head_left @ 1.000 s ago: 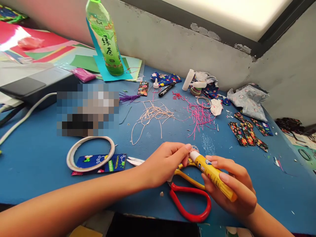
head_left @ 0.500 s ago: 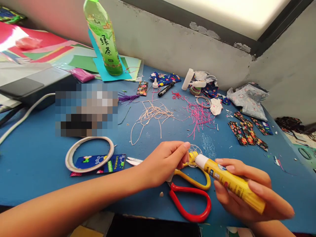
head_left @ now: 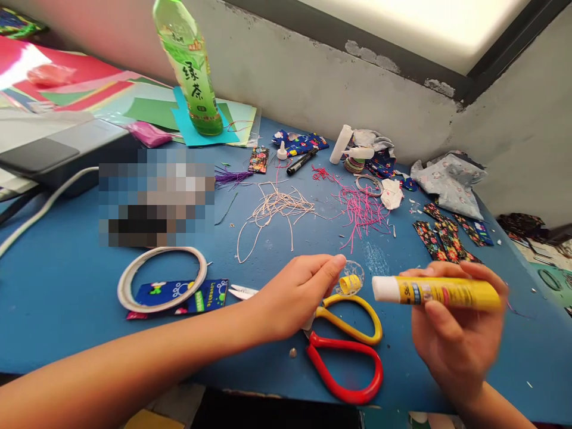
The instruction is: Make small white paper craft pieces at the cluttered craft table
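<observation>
Pinching the edge of a lacy disc (head_left: pixel 352 271), the left hand (head_left: pixel 292 295) has thumb and forefinger pressed together, their contact with it partly hidden; a small curled yellow piece (head_left: pixel 349 283) sits on the disc. At three o'clock from the disc, apart from it, the right hand (head_left: pixel 458 325) has its fingers wrapped around a yellow glue stick (head_left: pixel 447 292), lying nearly level, white end pointing to nine o'clock. Scissors (head_left: pixel 315 338) lie on the blue table (head_left: pixel 250 369), their red handle at six o'clock from the disc. At nine o'clock, a tape ring (head_left: pixel 124 292) overlaps a blue printed packet (head_left: pixel 218 292). Pink threads (head_left: pixel 363 208) are at twelve, floral strips (head_left: pixel 448 235) at two.
</observation>
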`<state>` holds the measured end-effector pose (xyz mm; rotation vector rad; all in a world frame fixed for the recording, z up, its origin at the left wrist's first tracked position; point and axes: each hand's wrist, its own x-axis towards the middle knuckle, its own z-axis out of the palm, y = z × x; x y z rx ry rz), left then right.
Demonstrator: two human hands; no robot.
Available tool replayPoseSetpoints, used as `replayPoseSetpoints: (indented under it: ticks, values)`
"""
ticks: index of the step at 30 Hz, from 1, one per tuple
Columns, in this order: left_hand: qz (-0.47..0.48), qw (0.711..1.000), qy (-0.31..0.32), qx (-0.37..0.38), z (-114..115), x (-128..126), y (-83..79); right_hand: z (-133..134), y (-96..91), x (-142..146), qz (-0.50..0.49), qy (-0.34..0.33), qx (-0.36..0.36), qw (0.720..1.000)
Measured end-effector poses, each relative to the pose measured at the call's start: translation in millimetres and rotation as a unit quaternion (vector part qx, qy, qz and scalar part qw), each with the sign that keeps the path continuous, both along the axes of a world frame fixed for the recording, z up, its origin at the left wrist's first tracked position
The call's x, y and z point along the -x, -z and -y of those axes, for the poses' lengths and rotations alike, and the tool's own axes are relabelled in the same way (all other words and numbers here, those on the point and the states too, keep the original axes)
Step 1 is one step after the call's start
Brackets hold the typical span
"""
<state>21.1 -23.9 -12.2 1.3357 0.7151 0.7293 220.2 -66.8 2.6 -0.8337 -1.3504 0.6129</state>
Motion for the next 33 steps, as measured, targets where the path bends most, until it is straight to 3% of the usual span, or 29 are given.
replayPoseSetpoints:
  ticks: [4, 8, 10, 12, 15, 18, 22, 25, 27, 29, 33]
  values:
    - [-0.003, 1.0, -0.012, -0.004, 0.2, 0.4, -3.1, -8.7, -1.5, -8.1, -0.1, -0.017, 0.169, 0.98]
    - [-0.027, 0.999, 0.002, -0.021, 0.3, 3.2, -9.0, -10.4, -0.8, -9.6, -0.172, -0.018, 0.274, 0.946]
    - [-0.06, 0.996, 0.005, -0.06, -1.3, 4.9, -9.7, -10.1, -1.6, -7.8, -0.197, -0.017, 0.302, 0.933]
    - [-0.121, 0.981, 0.0, -0.151, -4.6, 6.5, -7.6, -10.4, -3.4, -6.0, -0.209, -0.024, 0.321, 0.923]
    - [-0.239, 0.921, 0.002, -0.307, -11.4, 8.8, -1.5, -12.2, -6.1, -5.0, -0.227, -0.043, 0.349, 0.908]
    - [-0.332, 0.848, 0.003, -0.413, -17.8, 11.4, 3.1, -13.9, -6.0, -6.5, -0.246, -0.06, 0.372, 0.893]
    - [-0.435, 0.762, 0.016, -0.479, -23.7, 15.2, 0.5, -14.2, -2.9, -10.3, -0.215, -0.083, 0.37, 0.9]
    - [-0.482, 0.73, 0.021, -0.484, -26.1, 17.5, -5.3, -13.2, -1.7, -11.3, -0.198, -0.093, 0.364, 0.905]
    - [-0.489, 0.727, 0.016, -0.483, -26.2, 18.5, -8.4, -12.3, -1.4, -10.7, -0.204, -0.091, 0.364, 0.904]
    - [-0.469, 0.741, 0.007, -0.48, -25.2, 18.9, -10.1, -11.3, -0.9, -9.6, -0.205, -0.082, 0.353, 0.909]
    - [-0.355, 0.831, -0.005, -0.428, -21.7, 17.3, -9.2, -8.5, -0.1, -7.7, -0.174, -0.06, 0.263, 0.947]
